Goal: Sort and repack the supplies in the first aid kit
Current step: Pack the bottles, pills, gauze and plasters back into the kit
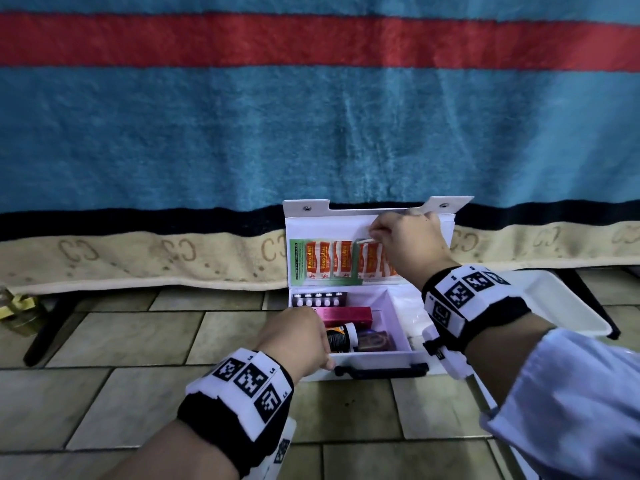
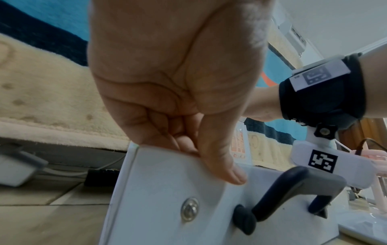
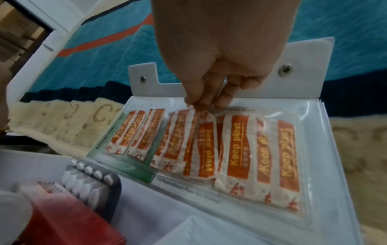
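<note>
nearest my lens, at the bottom of the head frame, are the two forearms with their black wrist bands and white marker tiles. my left hand (image 1: 298,336) is clamped on the front left corner of the white hard-shell first aid kit (image 1: 367,358), thumb laid on the outer wall and fingers hooked over the rim, as the left wrist view shows; it steadies the box just left of the black carry handle (image 1: 381,370).

my right hand (image 1: 405,237) is up at the centre of the frame, fingertips (image 3: 201,102) pinching the top edge of an orange-and-white paper plaster strip (image 3: 206,149) at the mouth of the clear plastic sleeve (image 3: 310,149) inside the raised lid. i cannot tell whether the strip is going in or coming out.

i judge the repack well along: the sleeve already holds a row of plasters standing side by side over a green card (image 1: 298,261). in the tray below sit a dark blister pack of white tablets (image 1: 318,299), a long pink-red carton (image 1: 346,315), a black-and-orange labelled bottle (image 1: 341,337) and a small dark packet (image 1: 375,341), all packed close. what seems left is settling this strip and shutting the lid.

the kit sits open on the tiled floor (image 1: 138,393), lower middle of the frame, lid leaning on the blue-and-red striped blanket (image 1: 207,133). at the right edge lies a white foam tray (image 1: 561,306).
</note>
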Available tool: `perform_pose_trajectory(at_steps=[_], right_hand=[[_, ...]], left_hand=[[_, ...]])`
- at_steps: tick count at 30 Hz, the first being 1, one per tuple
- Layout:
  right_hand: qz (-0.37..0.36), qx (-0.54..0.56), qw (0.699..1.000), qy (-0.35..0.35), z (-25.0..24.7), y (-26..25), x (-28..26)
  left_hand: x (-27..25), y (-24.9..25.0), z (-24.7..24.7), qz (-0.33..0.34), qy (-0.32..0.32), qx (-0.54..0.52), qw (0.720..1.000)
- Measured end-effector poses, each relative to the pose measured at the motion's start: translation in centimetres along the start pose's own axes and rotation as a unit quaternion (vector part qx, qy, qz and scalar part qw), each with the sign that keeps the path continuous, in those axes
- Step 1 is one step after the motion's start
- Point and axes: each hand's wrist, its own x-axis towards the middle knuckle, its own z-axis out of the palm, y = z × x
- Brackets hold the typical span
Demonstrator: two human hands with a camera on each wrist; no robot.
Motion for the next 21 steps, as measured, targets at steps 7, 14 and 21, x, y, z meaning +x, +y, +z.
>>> perform_pose_trajectory(at_steps=[7,14,21], right_hand=[[-0.024,-0.029,0.999,0.029,-4.0,1.1,-3.4],[0.074,0.083,0.994,0.020,-9.6,9.3,-11.6],[0.129,-0.082,0.908,-0.389,-5.6,14.4,-20.0]], left_hand=[[0.3,-0.4,0.3,0.018,0.004,-0.008,1.000],[0.2,-0.2,0.4,0.051,0.029,0.042,0.997],[0.3,0.3,0.1,0.073,0.023,0.106,0.991]])
